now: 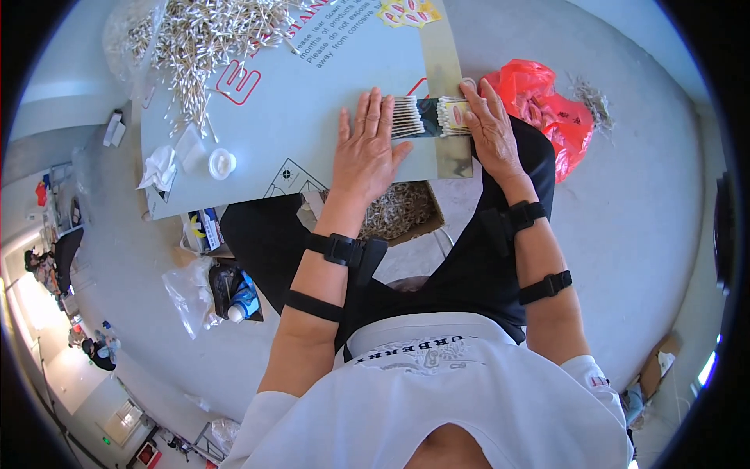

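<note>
My left hand (366,147) lies flat over a swab row (406,117); my right hand (494,134), apart at three o'clock, touches a bundle (452,116). Uneven pressure could skew the row.

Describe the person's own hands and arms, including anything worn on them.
The left hand and right hand are ungloved. Each forearm wears two black straps; the one nearer the wrist has a buckle and a black piece beside it. Above are white sleeves, the right one with a small marking. No cables show.
</note>
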A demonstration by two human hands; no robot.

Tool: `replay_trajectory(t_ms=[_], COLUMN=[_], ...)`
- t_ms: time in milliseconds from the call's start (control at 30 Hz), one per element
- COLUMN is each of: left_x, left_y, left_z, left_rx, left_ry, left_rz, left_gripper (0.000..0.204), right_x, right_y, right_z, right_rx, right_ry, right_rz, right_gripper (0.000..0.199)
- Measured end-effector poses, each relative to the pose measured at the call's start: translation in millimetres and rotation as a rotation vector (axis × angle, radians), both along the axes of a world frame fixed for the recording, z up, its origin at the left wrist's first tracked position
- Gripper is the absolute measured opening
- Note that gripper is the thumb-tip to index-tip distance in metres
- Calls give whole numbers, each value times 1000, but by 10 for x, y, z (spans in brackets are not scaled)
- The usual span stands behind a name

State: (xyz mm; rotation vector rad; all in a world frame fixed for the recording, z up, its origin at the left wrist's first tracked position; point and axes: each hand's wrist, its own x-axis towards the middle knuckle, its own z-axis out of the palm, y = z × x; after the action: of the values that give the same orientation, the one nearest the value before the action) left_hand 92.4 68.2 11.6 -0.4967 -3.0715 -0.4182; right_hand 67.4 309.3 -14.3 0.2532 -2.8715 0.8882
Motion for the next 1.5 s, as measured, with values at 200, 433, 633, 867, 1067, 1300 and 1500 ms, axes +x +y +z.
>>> replay_trajectory(t_ms=[200, 433, 633, 867, 1067, 1300, 1500], left_x=[20, 0, -5, -55, -167, -167, -160], left_y=[239, 397, 477, 574, 713, 902, 1077], left_z=[-1, 19, 7, -32, -86, -58, -76], left_rx=[44, 38, 65, 267, 1065, 1522, 1648], left_ry=[-18, -39, -14, -40, 19, -63, -62], left_rz=[-25, -25, -30, -15, 268, 314, 322], left_gripper=[75, 76, 78, 71, 57, 62, 65], right_x=[12, 13, 7, -18, -111, -107, -109], right_y=[-50, -58, -91, -59, -96, -183, -195], right_z=[-38, -41, -67, -93, -87, -114, -111], right_rx=[-151, -208, -231, -506, -1261, -1131, -985], right_ry=[-21, -55, -24, 14, -432, -233, -151], right_rz=[13, 0, -12, -86, -384, -369, -344], right_gripper=[43, 43, 43, 45, 50, 50, 52])
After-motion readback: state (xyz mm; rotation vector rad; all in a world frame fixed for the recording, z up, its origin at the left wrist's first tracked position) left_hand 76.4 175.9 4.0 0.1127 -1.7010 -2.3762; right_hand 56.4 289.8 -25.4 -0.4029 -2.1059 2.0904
